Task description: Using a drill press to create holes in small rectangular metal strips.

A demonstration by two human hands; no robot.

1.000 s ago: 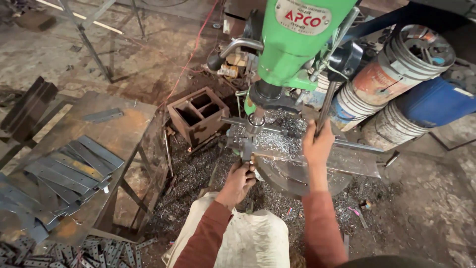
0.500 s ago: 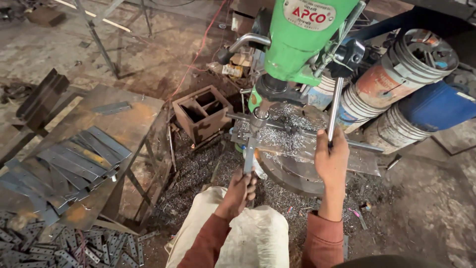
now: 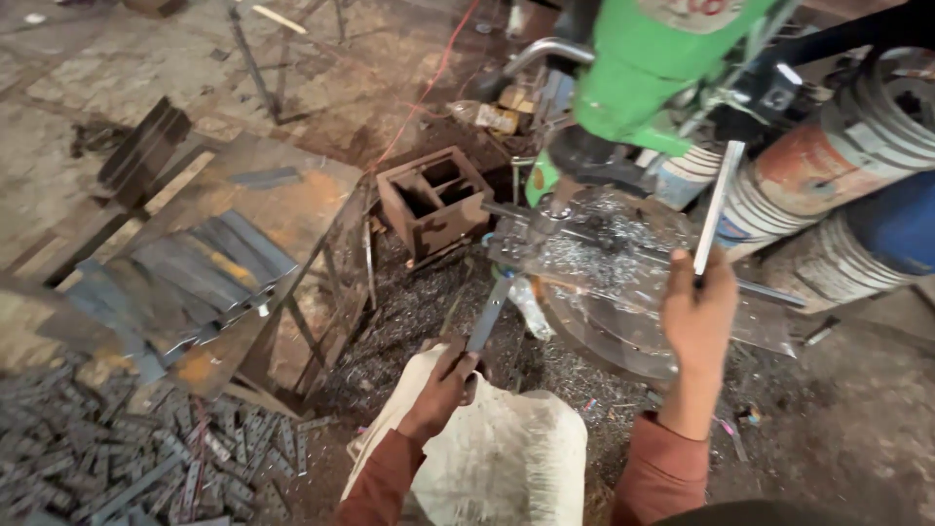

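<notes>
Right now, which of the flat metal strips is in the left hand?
The flat strip running from the left hand up to the drill table; the other strips lie stacked on the rusty bench.

Green drill press [image 3: 653, 68], blue drum [image 3: 901, 224], rusty brown box [image 3: 433, 200], grey strips [image 3: 185, 273]

— Are you seeing any labels or boxes?

— Yes. A pale round label [image 3: 682, 12] is sitting on top of the big green drill machine [image 3: 653, 78]. Its top is getting cut off by the edge.

— Anything else?

— A small yellowish packet [image 3: 499, 117] is lying on the floor behind the machine, next to a brown metal box [image 3: 433, 200]. A torn whitish label [image 3: 682, 180] is wrapping a can under the green machine.

— Any screens or signs?

— No, none are showing.
</notes>
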